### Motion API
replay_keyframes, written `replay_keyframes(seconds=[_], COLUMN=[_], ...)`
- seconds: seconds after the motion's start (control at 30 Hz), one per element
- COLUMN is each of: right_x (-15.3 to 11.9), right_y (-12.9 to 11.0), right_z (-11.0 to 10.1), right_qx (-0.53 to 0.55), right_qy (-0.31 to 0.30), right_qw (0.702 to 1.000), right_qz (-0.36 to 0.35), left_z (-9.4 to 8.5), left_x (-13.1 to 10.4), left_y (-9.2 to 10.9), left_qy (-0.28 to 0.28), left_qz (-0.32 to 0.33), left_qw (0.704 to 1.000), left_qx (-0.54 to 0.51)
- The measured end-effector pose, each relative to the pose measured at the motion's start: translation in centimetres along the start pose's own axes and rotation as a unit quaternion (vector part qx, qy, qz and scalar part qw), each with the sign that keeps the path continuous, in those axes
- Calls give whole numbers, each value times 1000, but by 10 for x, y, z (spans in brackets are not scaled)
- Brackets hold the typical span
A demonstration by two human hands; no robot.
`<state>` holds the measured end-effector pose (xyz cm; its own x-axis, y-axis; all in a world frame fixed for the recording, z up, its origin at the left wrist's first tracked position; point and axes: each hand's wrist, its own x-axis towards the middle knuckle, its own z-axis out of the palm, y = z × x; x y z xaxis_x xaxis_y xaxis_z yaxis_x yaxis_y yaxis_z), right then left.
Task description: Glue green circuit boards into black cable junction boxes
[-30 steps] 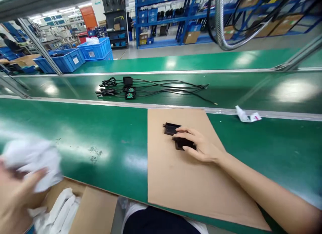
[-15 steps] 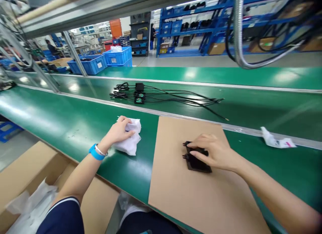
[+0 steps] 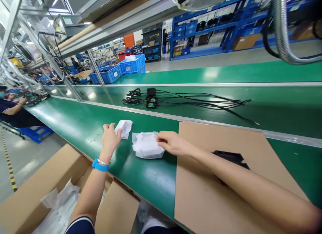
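Note:
On the green bench lies a white wrapped packet (image 3: 148, 146). My right hand (image 3: 174, 143) reaches across to it, thumb and fingers closed on its right edge. A smaller white packet (image 3: 125, 128) lies just to the left, farther back. My left hand (image 3: 109, 140) is beside that one, thumb and fingers apart, its thumb overlapping the near edge. The black plastic housing (image 3: 230, 157) rests on a flat cardboard sheet (image 3: 198, 193), partly hidden behind my right forearm.
Black cables (image 3: 196, 100) with small housings and green circuit boards lie on the sunken middle strip. An open cardboard box (image 3: 37, 180) holding white packing stands at lower left. Blue bins (image 3: 132, 64) stand beyond the bench. Another person (image 3: 12, 108) works at far left.
My right hand has left the black housing and moved left to the white packet. My left hand has come off the white wrapping it covered. The view has swung left.

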<state>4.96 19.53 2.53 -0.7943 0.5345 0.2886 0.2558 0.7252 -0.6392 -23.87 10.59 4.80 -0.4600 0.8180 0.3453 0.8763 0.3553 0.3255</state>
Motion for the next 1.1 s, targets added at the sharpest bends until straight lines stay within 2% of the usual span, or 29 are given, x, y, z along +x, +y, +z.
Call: replay_keyframes(seconds=[0.03,0.1,0.2,0.27,0.33,0.4,0.53,0.6,0.7,0.87,1.0,1.1], right_x=[-1,0,2,0,-7,-15,-29,-31,-28,-8,22,43], right_y=[2,6,13,19,20,16,-1,-4,-4,-1,7,5], right_z=[-8,-25,-51,-69,-83,-88,-64,-53,-56,-84,-95,-92], right_qx=[9,20,9,-21,-64,-100,-89,-70,-55,-53,-39,21], right_qy=[10,26,17,-13,-28,-18,-55,-51,27,205,339,475], right_qw=[1000,999,996,994,989,985,994,996,998,973,931,872], right_qz=[13,41,86,111,132,136,40,11,33,87,126,111], left_z=[-1,4,20,32,41,46,49,49,48,43,41,42], left_x=[-11,-32,-56,-65,-66,-63,-47,-38,-26,-15,-13,-15], left_y=[5,21,47,58,64,65,64,62,57,52,53,51], left_qy=[-4,-50,-121,-126,-119,-119,-99,-86,-76,-44,-17,-15], left_qz=[18,93,247,304,311,299,233,186,129,74,40,14], left_qw=[1000,991,943,926,932,938,962,974,983,979,958,926], left_qx=[-18,-81,-185,-182,-141,-124,-107,-99,-108,-184,-283,-377])
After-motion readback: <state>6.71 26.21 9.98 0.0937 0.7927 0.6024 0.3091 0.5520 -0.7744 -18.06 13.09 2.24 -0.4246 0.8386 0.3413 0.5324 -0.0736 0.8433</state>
